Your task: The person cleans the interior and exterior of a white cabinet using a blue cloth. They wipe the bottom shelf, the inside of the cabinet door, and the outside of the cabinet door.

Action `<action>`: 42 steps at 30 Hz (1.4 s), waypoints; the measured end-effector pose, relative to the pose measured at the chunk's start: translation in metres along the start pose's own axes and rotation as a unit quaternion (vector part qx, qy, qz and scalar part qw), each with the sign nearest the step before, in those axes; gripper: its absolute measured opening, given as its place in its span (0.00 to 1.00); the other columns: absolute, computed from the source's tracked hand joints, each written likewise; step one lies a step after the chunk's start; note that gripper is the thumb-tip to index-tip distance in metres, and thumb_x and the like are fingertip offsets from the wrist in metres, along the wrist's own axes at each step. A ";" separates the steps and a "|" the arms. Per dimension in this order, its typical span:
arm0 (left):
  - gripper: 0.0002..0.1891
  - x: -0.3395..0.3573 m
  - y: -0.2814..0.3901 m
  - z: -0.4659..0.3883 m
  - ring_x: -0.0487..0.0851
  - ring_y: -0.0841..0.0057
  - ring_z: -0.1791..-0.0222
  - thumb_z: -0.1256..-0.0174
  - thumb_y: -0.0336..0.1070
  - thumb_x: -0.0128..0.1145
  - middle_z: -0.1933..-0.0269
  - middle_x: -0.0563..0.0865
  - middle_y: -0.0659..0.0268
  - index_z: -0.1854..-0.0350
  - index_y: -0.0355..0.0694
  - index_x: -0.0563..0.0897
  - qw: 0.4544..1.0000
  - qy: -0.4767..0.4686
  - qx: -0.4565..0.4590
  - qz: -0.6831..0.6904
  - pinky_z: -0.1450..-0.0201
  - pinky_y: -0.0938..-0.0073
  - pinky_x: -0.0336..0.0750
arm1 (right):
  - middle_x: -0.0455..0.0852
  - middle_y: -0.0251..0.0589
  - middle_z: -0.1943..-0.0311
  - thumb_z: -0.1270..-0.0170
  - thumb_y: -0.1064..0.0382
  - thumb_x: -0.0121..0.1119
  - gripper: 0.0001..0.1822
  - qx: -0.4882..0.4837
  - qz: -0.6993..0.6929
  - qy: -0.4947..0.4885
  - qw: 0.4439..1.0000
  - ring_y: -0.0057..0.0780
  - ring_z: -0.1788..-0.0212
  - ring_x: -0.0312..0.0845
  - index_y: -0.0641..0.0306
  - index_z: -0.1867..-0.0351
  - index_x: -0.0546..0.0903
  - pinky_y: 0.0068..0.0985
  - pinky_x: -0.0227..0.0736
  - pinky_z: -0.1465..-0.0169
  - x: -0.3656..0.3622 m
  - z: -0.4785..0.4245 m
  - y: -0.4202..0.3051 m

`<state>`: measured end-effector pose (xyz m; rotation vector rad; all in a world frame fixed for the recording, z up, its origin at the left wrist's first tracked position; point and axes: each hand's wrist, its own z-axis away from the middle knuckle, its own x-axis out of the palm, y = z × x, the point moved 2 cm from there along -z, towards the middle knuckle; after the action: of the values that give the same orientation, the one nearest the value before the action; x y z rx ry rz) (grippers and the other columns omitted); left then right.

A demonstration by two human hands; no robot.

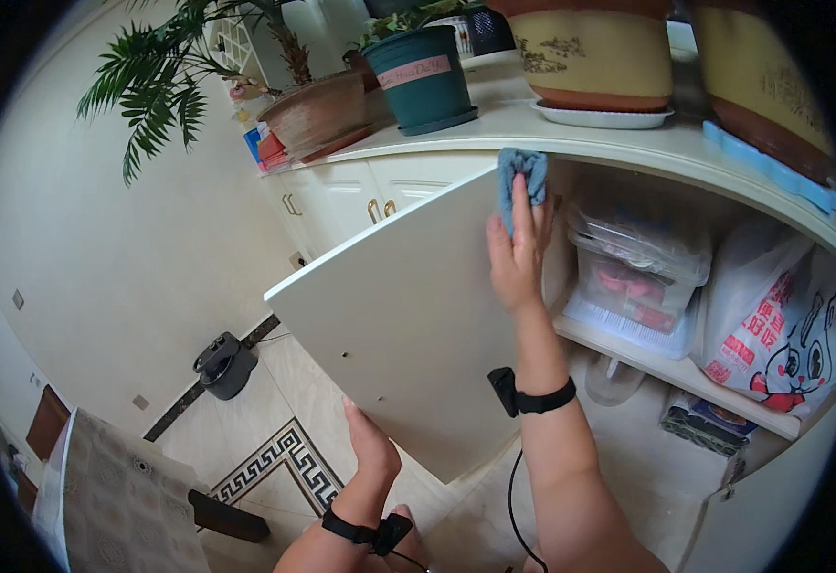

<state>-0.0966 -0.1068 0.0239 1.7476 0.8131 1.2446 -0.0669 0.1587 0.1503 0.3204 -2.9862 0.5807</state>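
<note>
An open white cabinet door (pixel 418 308) stands swung out, its inner face towards me. My right hand (pixel 521 247), fingers stretched out, presses a blue-grey cloth (pixel 525 166) against the top corner of the door, close under the cabinet's countertop edge. Lower down, my left hand (pixel 371 437) is at the door's free edge, with its thumb along the inner face; the other fingers are hidden behind the door. Each wrist wears a black strap with a small black device. A dark cable hangs beside my right forearm.
Potted plants, among them a green pot (pixel 421 79) and a large yellow pot (pixel 593 57), crowd the countertop (pixel 461 136). Clear plastic boxes (pixel 632 279) and a printed plastic bag (pixel 776 322) fill the open shelf. A covered table (pixel 124 494) stands lower left.
</note>
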 end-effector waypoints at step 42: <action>0.28 0.001 0.015 0.010 0.67 0.71 0.35 0.25 0.58 0.32 0.36 0.72 0.65 0.35 0.43 0.67 0.997 -0.070 -0.021 0.036 0.33 0.67 0.59 | 0.49 0.65 0.29 0.35 0.62 0.50 0.34 -0.002 -0.023 -0.026 0.999 0.66 0.26 0.34 0.62 0.28 0.56 0.56 0.33 0.29 0.016 0.096 -0.032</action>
<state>-0.0867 -0.1155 0.0358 1.8206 0.6436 1.1618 -0.0790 0.0901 0.0751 0.4083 -3.0210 0.5692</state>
